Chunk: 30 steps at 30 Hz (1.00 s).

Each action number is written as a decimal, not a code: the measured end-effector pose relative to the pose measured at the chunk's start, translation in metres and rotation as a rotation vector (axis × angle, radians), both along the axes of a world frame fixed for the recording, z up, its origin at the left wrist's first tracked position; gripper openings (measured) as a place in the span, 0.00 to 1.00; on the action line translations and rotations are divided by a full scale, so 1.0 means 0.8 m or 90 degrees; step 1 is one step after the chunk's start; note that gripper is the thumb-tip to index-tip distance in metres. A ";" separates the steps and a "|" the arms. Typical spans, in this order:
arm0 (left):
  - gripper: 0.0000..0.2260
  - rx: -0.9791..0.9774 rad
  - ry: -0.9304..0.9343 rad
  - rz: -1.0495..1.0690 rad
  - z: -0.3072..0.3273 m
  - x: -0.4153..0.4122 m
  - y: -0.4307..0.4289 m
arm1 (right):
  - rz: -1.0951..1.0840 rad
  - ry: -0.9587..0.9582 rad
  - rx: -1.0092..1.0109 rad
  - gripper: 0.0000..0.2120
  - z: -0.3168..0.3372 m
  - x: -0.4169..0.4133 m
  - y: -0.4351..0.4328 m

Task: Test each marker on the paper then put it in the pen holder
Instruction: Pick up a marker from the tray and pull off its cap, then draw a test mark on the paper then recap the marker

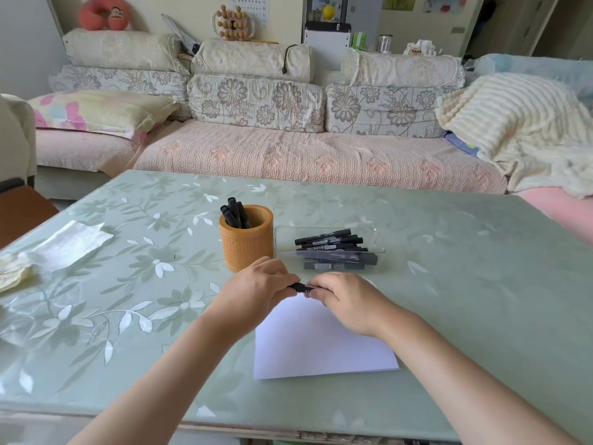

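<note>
A black marker (301,288) lies level between both hands above the far edge of the white paper (321,345). My left hand (256,290) grips its left end and my right hand (346,300) grips its right end; only a short middle part shows. Behind the hands stands an orange-brown pen holder (246,248) with several black markers sticking out. To its right, a clear plastic tray (327,231) holds several more black markers (330,244).
The green floral table (465,284) carries a white cloth (69,244) and a crumpled yellowish tissue (14,273) at the left edge. A sofa (305,155) with cushions and a blanket runs behind the table.
</note>
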State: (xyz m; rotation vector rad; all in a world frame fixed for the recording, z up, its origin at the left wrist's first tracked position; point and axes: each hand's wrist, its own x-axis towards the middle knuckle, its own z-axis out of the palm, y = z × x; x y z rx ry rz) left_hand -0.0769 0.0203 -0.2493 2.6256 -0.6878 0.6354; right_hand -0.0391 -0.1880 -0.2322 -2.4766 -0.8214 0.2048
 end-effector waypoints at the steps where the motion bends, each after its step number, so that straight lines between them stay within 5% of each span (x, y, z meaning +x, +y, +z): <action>1: 0.05 0.005 -0.001 -0.002 -0.001 0.001 0.002 | 0.006 -0.006 -0.003 0.10 -0.001 0.002 0.002; 10: 0.10 -0.053 0.141 0.003 -0.006 0.008 0.014 | 0.085 -0.324 -0.037 0.07 -0.018 0.016 0.005; 17: 0.07 -0.015 0.075 -0.014 -0.003 0.007 0.024 | 0.020 -0.091 -0.023 0.11 -0.012 0.011 0.017; 25: 0.09 -0.126 0.206 0.035 -0.007 0.006 0.029 | 0.098 -0.313 0.006 0.07 -0.020 0.023 0.021; 30: 0.12 -0.035 0.079 -0.011 -0.010 0.006 0.038 | 0.058 -0.177 -0.021 0.09 -0.020 0.020 0.025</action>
